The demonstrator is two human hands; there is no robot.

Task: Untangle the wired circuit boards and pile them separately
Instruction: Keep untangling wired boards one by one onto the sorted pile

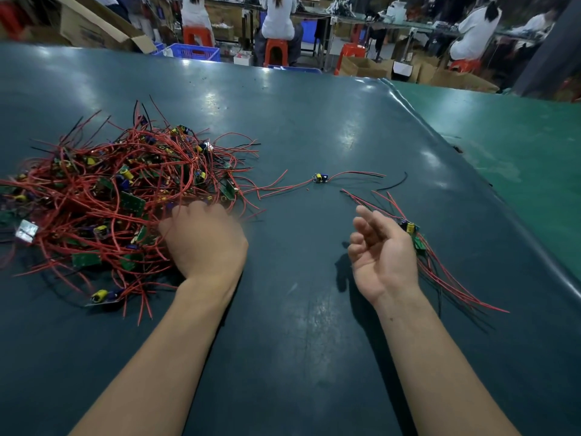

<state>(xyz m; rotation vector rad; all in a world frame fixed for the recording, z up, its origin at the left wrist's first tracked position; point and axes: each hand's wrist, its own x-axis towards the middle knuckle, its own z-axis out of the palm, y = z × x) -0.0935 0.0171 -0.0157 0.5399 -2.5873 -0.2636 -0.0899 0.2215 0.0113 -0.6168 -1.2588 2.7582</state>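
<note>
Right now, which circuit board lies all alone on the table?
The small board mid-table, beyond both hands, its wires spread flat. The others sit in the tangle or the small pile at right.

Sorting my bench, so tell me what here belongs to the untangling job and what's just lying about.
Job: tangled heap; single board; sorted pile; left hand; right hand.
Lying about: loose black wire; cardboard boxes; blue crate.

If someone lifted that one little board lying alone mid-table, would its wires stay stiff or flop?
The lone board looks tiny, so probably light. Its thin red wires lie in loose curves on the table, so they would likely droop and trail. One end nears the tangled heap and may snag.
</note>
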